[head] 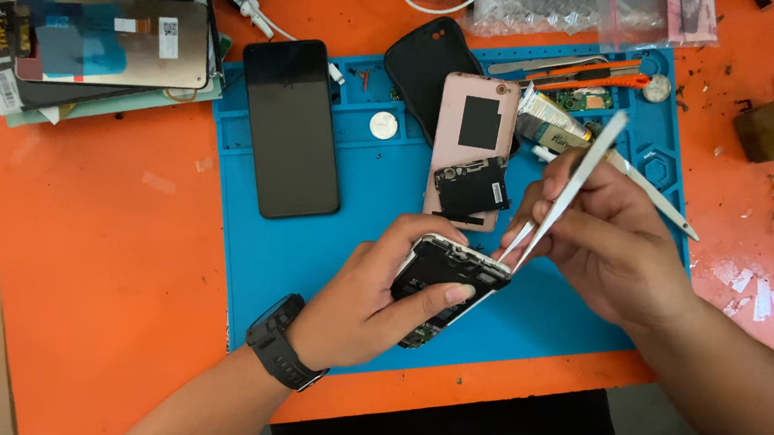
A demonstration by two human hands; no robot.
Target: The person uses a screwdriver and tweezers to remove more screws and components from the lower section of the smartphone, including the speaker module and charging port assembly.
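Your left hand (371, 298) is clamped around the opened phone body (444, 282), thumb across its inner face, holding it tilted just above the blue work mat (316, 261); your right hand (598, 232) pinches metal tweezers (571, 187) shut-fingered, tips touching the phone's upper right corner; a black watch (279, 344) sits on your left wrist; just behind the hands lies a pink back cover (474, 145) with black parts on it; a dark phone (291, 128) lies face up left of it; the mat rests on an orange table (112, 270).
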